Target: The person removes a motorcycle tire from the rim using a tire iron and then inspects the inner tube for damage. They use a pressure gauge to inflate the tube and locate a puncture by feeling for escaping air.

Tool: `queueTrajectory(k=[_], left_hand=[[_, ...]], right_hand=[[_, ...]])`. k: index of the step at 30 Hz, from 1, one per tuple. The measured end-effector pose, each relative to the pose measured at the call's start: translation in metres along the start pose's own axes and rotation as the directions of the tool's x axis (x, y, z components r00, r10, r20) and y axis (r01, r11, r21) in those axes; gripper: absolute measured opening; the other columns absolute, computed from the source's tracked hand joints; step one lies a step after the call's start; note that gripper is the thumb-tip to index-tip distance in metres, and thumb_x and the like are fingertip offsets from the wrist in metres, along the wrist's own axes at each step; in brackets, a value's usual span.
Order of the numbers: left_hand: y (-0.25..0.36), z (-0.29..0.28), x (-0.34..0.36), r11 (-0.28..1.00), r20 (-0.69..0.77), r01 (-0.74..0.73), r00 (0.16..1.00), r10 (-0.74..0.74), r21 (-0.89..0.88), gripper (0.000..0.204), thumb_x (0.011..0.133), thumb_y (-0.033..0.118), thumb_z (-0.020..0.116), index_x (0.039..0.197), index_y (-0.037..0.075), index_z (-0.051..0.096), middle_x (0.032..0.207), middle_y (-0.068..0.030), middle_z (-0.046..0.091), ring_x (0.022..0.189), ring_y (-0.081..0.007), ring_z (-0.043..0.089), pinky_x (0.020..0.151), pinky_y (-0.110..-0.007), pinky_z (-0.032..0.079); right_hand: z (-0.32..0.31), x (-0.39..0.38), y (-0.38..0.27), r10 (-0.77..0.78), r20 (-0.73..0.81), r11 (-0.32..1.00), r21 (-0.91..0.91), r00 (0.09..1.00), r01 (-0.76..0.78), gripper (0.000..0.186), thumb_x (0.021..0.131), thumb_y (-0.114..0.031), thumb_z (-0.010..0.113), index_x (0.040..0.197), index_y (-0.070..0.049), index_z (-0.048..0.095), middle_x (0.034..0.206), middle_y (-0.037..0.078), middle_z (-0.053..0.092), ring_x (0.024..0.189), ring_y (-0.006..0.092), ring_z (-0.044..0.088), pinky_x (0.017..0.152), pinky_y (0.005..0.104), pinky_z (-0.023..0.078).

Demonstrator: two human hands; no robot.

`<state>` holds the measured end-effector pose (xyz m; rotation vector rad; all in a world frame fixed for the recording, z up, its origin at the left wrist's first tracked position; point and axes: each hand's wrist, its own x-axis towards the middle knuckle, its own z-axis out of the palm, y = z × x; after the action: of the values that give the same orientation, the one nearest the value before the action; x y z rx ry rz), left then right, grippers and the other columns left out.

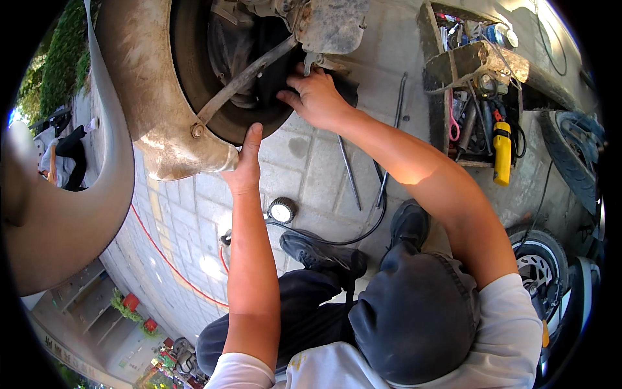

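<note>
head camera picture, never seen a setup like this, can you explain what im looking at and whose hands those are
It is one picture from a wide fisheye camera on a person's head, looking down, so straight edges bend. The bare left hand and right hand are the wearer's own. The left is at the lower edge of a dusty mudguard, its fingers mostly hidden; the right reaches beside the tyre, and what it holds, if anything, is unclear. On the paving are a round gauge, a black hose and thin rods. To the right is a wooden toolbox with assorted tools.
</note>
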<state>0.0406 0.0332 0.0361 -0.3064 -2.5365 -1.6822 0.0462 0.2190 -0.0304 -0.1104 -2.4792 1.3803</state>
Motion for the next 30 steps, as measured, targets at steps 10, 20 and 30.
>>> queueTrajectory(k=[10, 20, 30], left_hand=[[0.007, 0.016, -0.008, 0.997, 0.010, 0.039, 0.999, -0.039, -0.068, 0.057, 0.082, 0.011, 0.077, 0.129, -0.008, 0.049, 0.127, -0.0132, 0.056, 0.112, -0.0209, 0.054, 0.101, -0.033, 0.042], [-0.038, 0.010, -0.006, 0.965, 0.128, 0.262, 0.957, -0.262, 0.010, 0.069, 0.077, 0.023, 0.082, 0.130, -0.004, 0.048, 0.124, -0.0115, 0.061, 0.111, -0.0218, 0.058, 0.098, -0.033, 0.043], [-0.041, 0.007, -0.017, 0.993, 0.038, 0.060, 0.998, -0.056, -0.106, 0.063, 0.074, 0.010, 0.083, 0.127, -0.004, 0.052, 0.126, -0.0127, 0.058, 0.114, -0.0209, 0.055, 0.100, -0.034, 0.042]], right_hand=[[0.009, -0.018, -0.027, 0.099, -0.256, 0.924, 0.383, 0.962, 0.007, 0.015, 0.086, -0.008, 0.065, 0.082, 0.005, 0.062, 0.092, 0.015, 0.061, 0.082, 0.0297, 0.057, 0.072, 0.0357, 0.045], [-0.077, -0.050, -0.107, 0.230, 0.162, 0.557, 0.787, 0.960, -0.266, 0.018, 0.092, -0.012, 0.062, 0.089, 0.006, 0.060, 0.082, 0.008, 0.055, 0.070, 0.0133, 0.050, 0.063, 0.0284, 0.042], [-0.036, -0.044, -0.040, -0.203, -0.006, 0.933, 0.302, 0.979, 0.195, 0.036, 0.083, -0.020, 0.073, 0.113, -0.002, 0.062, 0.114, 0.013, 0.062, 0.114, 0.0325, 0.051, 0.101, 0.0432, 0.036]])
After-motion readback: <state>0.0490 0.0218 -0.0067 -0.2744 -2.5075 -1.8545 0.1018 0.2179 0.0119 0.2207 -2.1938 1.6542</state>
